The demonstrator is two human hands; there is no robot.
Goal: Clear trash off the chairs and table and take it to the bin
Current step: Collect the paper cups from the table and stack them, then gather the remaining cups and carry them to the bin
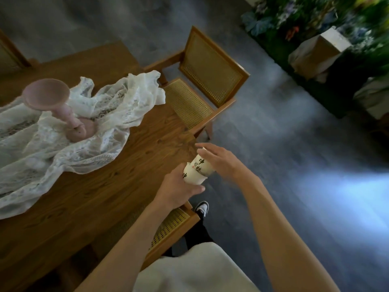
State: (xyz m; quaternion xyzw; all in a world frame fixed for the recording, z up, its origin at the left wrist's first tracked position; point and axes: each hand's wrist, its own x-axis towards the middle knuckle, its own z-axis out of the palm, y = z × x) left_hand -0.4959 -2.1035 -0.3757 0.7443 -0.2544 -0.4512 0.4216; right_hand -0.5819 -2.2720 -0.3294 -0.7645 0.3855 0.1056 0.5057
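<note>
Lower centre of frame: left hand (pixel 179 191) is gripping the lower of two nested white paper cups (pixel 196 170), fingers and thumb curling round its base. Black brush characters are showing on both cups. The stack is tilting toward the upper right, hanging in the air just past the table's right-hand corner.

Right hand (pixel 224 163) is lying against the upper cup's far side, fingers mostly straight and reaching over its rim; the fingertips are blurring, so the exact contact is unclear.

Wooden table (pixel 126 165) is filling the left half of the frame. A crumpled white lace cloth (pixel 109 110) is spreading across its left part, with a pink trumpet-mouthed vase (pixel 52 100) sitting on the cloth.

A rattan armchair (pixel 210 74) is standing at the table's far end, upper centre. A second rattan seat (pixel 172 226) is showing beneath the left forearm. A black-and-white shoe (pixel 202 207) is resting on the grey floor (pixel 294 165) beside it. Blurred green foliage (pixel 315 15) is running along the upper right
</note>
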